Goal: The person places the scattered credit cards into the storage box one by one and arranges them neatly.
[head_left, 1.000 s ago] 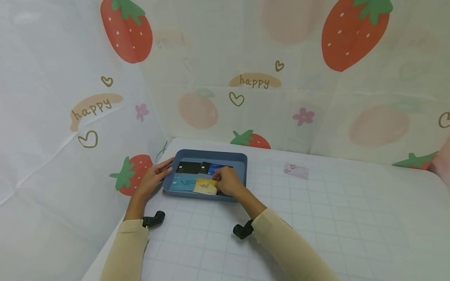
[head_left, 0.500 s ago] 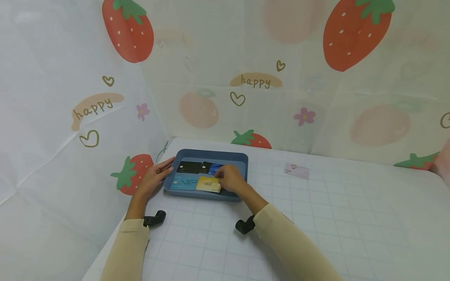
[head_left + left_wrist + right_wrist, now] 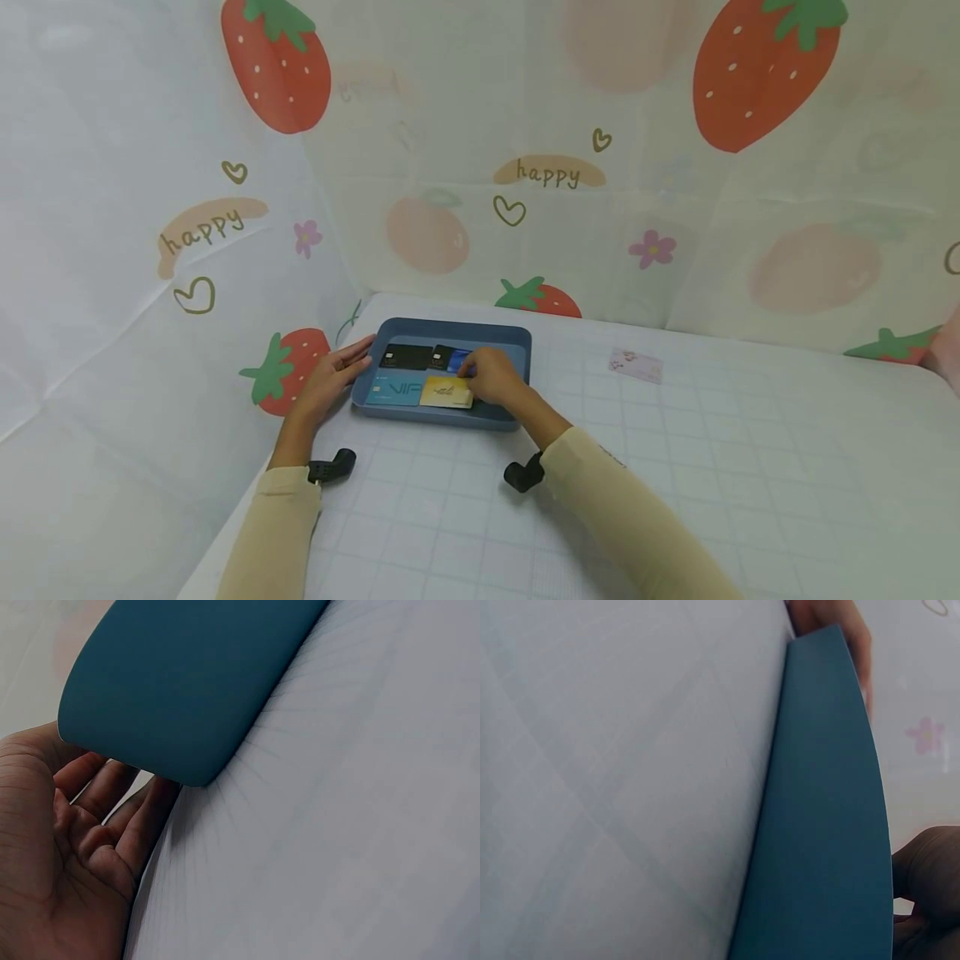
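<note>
A blue tray (image 3: 435,419) lies on the table with several cards in it. My right hand (image 3: 495,379) reaches over its right half and pinches the right edge of a gold card (image 3: 444,392), which lies flat in the front row. To its left is a teal VIP card (image 3: 393,389). Behind sit a black card (image 3: 407,357) and a black-and-blue card (image 3: 442,358), partly covered by my fingers. My left hand (image 3: 326,385) rests with extended fingers against the tray's left side. The left wrist view shows those fingers (image 3: 139,832) beside the tray's wall (image 3: 187,690).
A pale pink flowered card (image 3: 635,365) lies on the table right of the tray. The table wears a white checked cloth (image 3: 420,517). White printed sheets (image 3: 465,125) hang behind and at the left.
The gold card, tilted in my right fingers before, has shifted slightly back and right and now lies flat beside the teal card. My left hand stays at the tray's side.
</note>
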The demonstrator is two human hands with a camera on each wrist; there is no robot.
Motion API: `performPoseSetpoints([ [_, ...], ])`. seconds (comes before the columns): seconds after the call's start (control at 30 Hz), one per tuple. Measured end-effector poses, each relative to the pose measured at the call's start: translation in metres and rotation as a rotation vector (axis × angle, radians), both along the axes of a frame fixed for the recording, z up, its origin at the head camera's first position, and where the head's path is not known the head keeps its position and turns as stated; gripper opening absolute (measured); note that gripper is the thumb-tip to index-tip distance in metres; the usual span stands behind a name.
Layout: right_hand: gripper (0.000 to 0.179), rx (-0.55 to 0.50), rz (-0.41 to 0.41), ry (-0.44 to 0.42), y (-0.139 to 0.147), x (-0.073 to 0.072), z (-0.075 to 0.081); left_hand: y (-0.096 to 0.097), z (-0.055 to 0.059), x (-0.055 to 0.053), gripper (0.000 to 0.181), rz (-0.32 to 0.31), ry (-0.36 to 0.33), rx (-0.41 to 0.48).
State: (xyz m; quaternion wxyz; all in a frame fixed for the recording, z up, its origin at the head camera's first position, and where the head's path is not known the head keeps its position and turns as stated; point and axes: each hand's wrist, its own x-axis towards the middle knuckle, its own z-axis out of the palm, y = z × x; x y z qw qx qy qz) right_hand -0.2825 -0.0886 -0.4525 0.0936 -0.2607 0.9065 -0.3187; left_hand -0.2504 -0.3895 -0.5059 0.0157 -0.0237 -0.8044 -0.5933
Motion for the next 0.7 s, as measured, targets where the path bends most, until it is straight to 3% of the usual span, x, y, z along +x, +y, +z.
performPoseSetpoints([
  [0.7,0.024,0.031,-0.008,0.009,-0.0009,0.005,0.0046,0.0008,0.0008,0.0017,0.052,0.004,0.024,-0.007],
])
